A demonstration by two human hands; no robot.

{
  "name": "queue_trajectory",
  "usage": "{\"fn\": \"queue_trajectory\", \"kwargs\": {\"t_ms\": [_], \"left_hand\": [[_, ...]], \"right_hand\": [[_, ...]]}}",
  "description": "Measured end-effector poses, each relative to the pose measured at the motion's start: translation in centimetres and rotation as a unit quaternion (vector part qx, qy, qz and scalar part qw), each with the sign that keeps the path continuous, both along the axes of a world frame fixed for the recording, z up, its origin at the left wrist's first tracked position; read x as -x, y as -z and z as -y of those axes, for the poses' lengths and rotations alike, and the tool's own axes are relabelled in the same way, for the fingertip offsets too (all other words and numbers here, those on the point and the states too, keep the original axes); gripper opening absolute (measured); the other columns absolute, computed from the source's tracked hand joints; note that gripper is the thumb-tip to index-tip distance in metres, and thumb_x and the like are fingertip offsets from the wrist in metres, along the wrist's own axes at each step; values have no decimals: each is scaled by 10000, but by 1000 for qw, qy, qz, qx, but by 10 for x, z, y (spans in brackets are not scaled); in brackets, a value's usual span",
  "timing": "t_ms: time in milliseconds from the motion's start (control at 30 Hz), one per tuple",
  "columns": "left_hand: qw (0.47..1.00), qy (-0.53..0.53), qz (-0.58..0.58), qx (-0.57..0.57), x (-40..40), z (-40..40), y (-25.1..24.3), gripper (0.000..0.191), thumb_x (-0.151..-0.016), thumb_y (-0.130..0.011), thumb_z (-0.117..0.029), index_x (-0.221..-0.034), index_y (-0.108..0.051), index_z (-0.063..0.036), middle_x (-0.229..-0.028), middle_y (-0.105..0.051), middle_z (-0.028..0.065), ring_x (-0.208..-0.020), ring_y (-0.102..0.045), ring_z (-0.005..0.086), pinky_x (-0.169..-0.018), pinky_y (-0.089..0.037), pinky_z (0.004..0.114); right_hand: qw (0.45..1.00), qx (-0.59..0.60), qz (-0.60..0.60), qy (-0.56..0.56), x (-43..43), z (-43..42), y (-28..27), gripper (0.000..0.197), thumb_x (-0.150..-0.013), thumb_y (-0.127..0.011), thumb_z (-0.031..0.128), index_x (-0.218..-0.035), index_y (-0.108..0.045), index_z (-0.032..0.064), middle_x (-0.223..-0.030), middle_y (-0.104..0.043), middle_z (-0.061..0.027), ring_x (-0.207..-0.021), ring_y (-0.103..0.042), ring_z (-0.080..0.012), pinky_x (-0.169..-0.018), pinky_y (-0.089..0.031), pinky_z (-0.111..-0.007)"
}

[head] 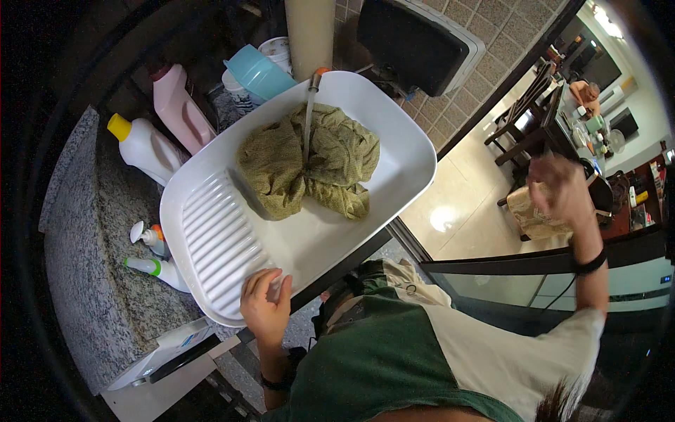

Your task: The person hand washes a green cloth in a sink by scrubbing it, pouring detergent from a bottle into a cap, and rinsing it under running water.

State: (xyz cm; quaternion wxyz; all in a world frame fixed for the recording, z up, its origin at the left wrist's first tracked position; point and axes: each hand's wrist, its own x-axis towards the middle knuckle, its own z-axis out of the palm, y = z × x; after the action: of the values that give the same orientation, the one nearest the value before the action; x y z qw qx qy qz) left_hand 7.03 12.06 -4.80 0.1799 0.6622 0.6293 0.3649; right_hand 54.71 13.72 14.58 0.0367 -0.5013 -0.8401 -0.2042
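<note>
A crumpled olive-green cloth (337,142) lies wet-looking in a white laundry sink (401,126). From the tap (315,82) a thin stream of water falls onto its middle. My left hand (265,303) is at the sink's near rim, beside the ribbed washboard (224,242). Its thumb stands apart from the fingers, and nothing is held; whether it presses on the rim is hard to tell. Off to the right, my right hand (560,187) is raised well away from the sink. Motion blurs it, so its fingers are unclear.
A white bottle with yellow cap (147,147), a pink bottle (182,111), a pump bottle (150,236) and a green-ringed bottle (158,269) stand left on granite (116,295). A blue plastic container (263,74) is behind. Beyond a doorway, a person (585,95) sits at a table.
</note>
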Motion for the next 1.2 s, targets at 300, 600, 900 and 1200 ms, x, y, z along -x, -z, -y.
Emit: {"fn": "queue_trajectory", "kwargs": {"t_ms": [300, 600, 900, 1200], "left_hand": [[997, -27, -48, -54, 0, 5, 3, 171, -742, -720, -169, -854, -649, -60, -906, -650, 80, -830, -613, 289, -738, -477, 378], [993, -51, -57, -92, 1, 3, 8, 184, -715, -729, -206, -803, -656, -62, -871, -654, 73, -826, -619, 284, -730, -492, 372], [991, -83, -58, -84, 0, 1, 5, 202, -718, -737, -224, -817, -655, -69, -864, -653, 62, -804, -614, 279, -713, -489, 364], [990, -84, -72, -87, -3, -3, 4, 200, -728, -731, -244, -793, -651, -73, -853, -651, 61, -812, -613, 278, -713, -491, 371]], "right_hand": [[919, 392, -13, -44, 210, -167, 90, 863, -779, -637, 526, -1407, -228, 99, -957, -590, -304, -948, -571, -393, -811, -474, -446], [926, 370, 63, 33, 288, -226, 268, 932, -788, -635, 464, -1465, -86, 136, -1314, -336, -356, -1312, -185, -511, -1024, -308, -584], [868, 471, -129, 95, 281, -206, 203, 416, -883, -470, 318, -1015, -600, -54, -816, -607, -226, -772, -629, -327, -679, -526, -461], [904, 392, -170, 22, 228, -284, 213, 890, -785, -545, 610, -1389, -255, 24, -1469, -82, -297, -1354, -67, -483, -1092, -193, -536]]}}
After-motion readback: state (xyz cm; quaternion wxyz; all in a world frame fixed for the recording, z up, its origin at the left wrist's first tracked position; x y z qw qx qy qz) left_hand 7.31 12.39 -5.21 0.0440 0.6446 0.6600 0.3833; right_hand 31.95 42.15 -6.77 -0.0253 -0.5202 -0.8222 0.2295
